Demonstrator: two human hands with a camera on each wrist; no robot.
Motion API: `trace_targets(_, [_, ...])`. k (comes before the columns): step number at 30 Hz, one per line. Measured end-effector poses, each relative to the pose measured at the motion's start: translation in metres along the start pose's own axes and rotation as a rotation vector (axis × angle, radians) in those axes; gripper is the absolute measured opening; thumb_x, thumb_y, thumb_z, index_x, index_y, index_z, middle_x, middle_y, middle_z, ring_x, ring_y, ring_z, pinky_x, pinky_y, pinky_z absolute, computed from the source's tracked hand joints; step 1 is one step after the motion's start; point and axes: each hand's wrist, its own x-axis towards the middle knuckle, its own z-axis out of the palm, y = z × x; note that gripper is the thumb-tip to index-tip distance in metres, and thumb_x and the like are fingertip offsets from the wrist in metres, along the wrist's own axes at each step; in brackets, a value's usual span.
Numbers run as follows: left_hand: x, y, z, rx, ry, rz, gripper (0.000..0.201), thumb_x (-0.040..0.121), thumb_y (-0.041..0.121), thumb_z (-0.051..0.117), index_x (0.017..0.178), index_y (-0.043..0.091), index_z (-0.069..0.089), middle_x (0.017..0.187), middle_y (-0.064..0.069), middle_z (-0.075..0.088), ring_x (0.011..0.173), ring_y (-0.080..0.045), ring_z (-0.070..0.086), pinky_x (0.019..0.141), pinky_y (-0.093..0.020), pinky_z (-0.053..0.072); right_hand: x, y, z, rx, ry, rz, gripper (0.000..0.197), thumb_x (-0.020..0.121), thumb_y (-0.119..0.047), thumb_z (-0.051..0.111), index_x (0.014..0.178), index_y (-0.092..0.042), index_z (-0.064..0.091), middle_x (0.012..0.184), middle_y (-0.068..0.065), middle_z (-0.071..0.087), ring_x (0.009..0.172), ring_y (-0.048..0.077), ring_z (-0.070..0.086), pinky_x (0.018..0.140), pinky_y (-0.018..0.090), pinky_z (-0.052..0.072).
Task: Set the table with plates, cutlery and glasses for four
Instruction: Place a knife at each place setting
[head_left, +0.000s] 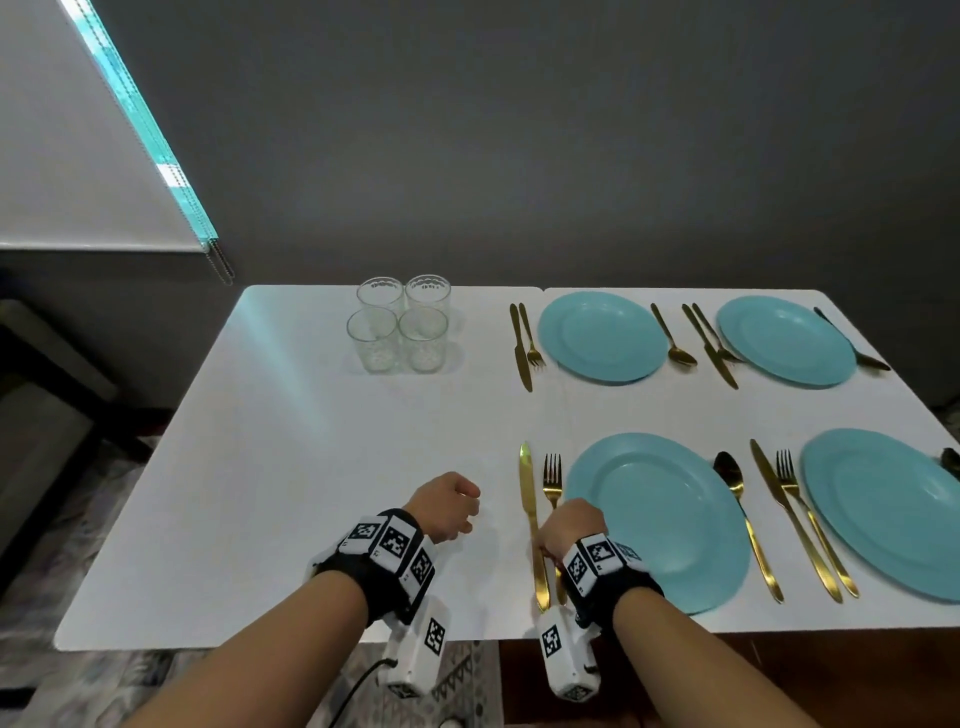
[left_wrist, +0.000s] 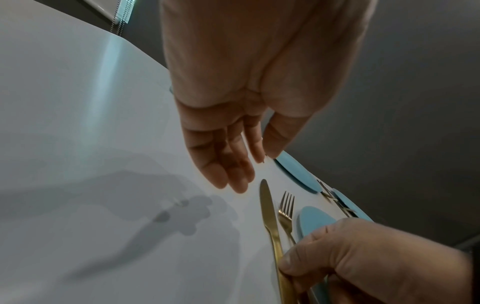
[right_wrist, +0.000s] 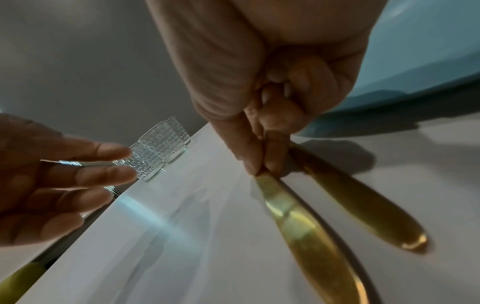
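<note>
Four blue plates lie on the white table (head_left: 311, 467), each with gold cutlery beside it. My right hand (head_left: 569, 525) pinches the handle of the gold knife (head_left: 529, 499) that lies left of the near-left plate (head_left: 660, 519). In the right wrist view, thumb and forefinger meet on the knife (right_wrist: 298, 222), which lies flat on the table. A gold fork (head_left: 552, 478) lies between that knife and the plate. My left hand (head_left: 447, 506) hovers just left of the knife, fingers relaxed (left_wrist: 233, 181), holding nothing. Several clear glasses (head_left: 397, 325) stand grouped at the far middle.
The far-left plate (head_left: 602, 336), far-right plate (head_left: 784, 340) and near-right plate (head_left: 883, 512) each have a knife, fork and spoon alongside. The table's left half is bare white surface. A grey wall runs behind, with a window blind (head_left: 78, 156) at the left.
</note>
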Motion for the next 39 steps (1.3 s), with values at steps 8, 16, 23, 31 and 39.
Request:
trace_targets(8, [0.0020,0.0030,0.0037,0.032,-0.016,0.012,0.012,0.093,0.005,0.045,0.102,0.013,0.048,0.077,0.003,0.052,0.060,-0.011,0.051,0.049,-0.016,0.036,0.0017,0.0005,0.0014,0.066,0.025,0.062,0.033,0.081,-0.023,0.066,0.058,-0.013,0.044,0.058,-0.002,0.048,0.058,0.014,0.053,0.059,0.022,0.049])
trace_targets(16, [0.0035,0.0010,0.0068,0.042,-0.022,0.011,0.012,0.093,0.008,0.045,0.103,0.014,0.049,0.080,0.003,0.054,0.063,-0.011,0.053,0.055,-0.019,0.039,0.0041,0.0057,-0.0004,0.066,-0.010,0.019,0.040,0.076,-0.036,0.074,0.057,-0.014,0.046,0.059,-0.004,0.051,0.069,0.015,0.058,0.043,0.017,0.036])
trace_targets(23, [0.0042,-0.0011,0.0078,0.038,-0.020,0.010,0.012,0.092,0.008,0.046,0.102,0.013,0.049,0.080,0.004,0.053,0.062,-0.010,0.053,0.053,-0.018,0.039,-0.0030,0.0061,-0.0049,0.091,0.014,0.037,0.043,0.078,-0.031,0.074,0.058,-0.013,0.041,0.064,-0.001,0.052,0.082,0.019,0.066,0.071,0.024,0.052])
trace_targets(31, [0.0044,-0.0039,0.0078,0.037,-0.010,0.012,0.012,0.091,0.009,0.047,0.102,0.014,0.050,0.084,0.002,0.054,0.064,-0.010,0.054,0.056,-0.020,0.040,-0.0019,0.0053,-0.0035,0.114,0.027,0.052,0.041,0.077,-0.033,0.075,0.061,-0.012,0.043,0.080,0.002,0.061,0.090,0.020,0.068,0.071,0.024,0.052])
trace_targets(39, [0.0051,-0.0068,0.0037,0.047,0.000,0.025,0.013,0.091,0.009,0.047,0.103,0.014,0.051,0.097,-0.003,0.056,0.065,-0.011,0.055,0.058,-0.020,0.041,-0.0040,0.0080,-0.0053,0.084,0.039,0.053,0.042,0.078,-0.032,0.074,0.060,-0.013,0.041,0.076,0.002,0.061,0.089,0.019,0.068,0.071,0.023,0.051])
